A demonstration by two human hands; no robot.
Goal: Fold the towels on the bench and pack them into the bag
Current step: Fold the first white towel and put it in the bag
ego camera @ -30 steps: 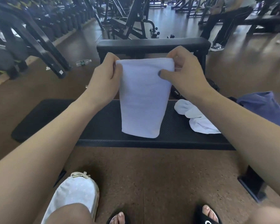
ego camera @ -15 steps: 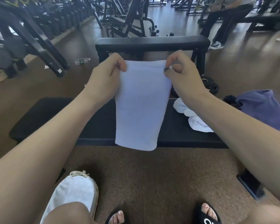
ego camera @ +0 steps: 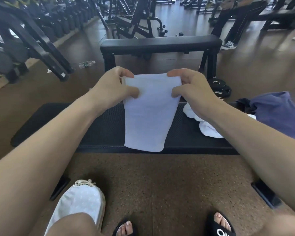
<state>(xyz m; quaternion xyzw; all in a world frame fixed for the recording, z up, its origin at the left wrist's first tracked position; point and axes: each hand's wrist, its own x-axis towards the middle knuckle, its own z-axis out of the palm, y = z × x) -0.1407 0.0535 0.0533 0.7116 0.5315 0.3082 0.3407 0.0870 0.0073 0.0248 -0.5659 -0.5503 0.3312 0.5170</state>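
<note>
A white towel (ego camera: 148, 116), folded into a long strip, hangs over the black bench (ego camera: 100, 128), its lower end reaching the bench's near edge. My left hand (ego camera: 112, 87) pinches its top left corner and my right hand (ego camera: 189, 89) pinches the top right corner, thumbs on the near face. A second white towel (ego camera: 206, 126) lies crumpled on the bench to the right, partly hidden by my right forearm. A pale patterned drawstring bag (ego camera: 80, 203) sits on the floor by my left knee.
A purple garment (ego camera: 279, 113) lies on the bench's right end. Another black bench (ego camera: 160, 45) stands just beyond, with weight plates (ego camera: 218, 86) on the floor beside it. A water bottle (ego camera: 86, 64) lies at left near a dumbbell rack. A person stands far right.
Both hands have come lower and nearer with the towel's top edge, and the thumbs now press on its near face. The strip's lower end now sits about at the bench's near edge.
</note>
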